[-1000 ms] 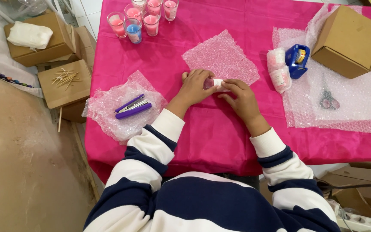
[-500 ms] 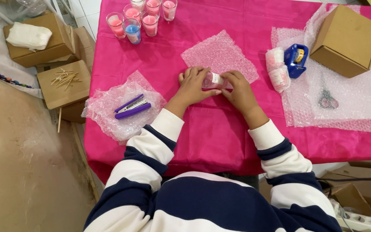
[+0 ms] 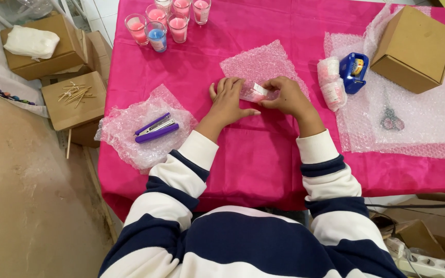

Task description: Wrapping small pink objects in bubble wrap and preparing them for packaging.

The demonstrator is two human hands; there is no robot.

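Candle (image 3: 256, 92) lies wrapped between both hands' fingers (image 3: 233, 87).

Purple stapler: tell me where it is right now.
In the head view, the purple stapler lies on a bubble wrap piece at the pink table's left edge, apart from the left hand.

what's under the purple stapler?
The purple stapler lies on a crumpled piece of clear bubble wrap, which rests on the pink tablecloth. Whether anything else sits beneath the wrap cannot be seen; the stapler covers that spot.
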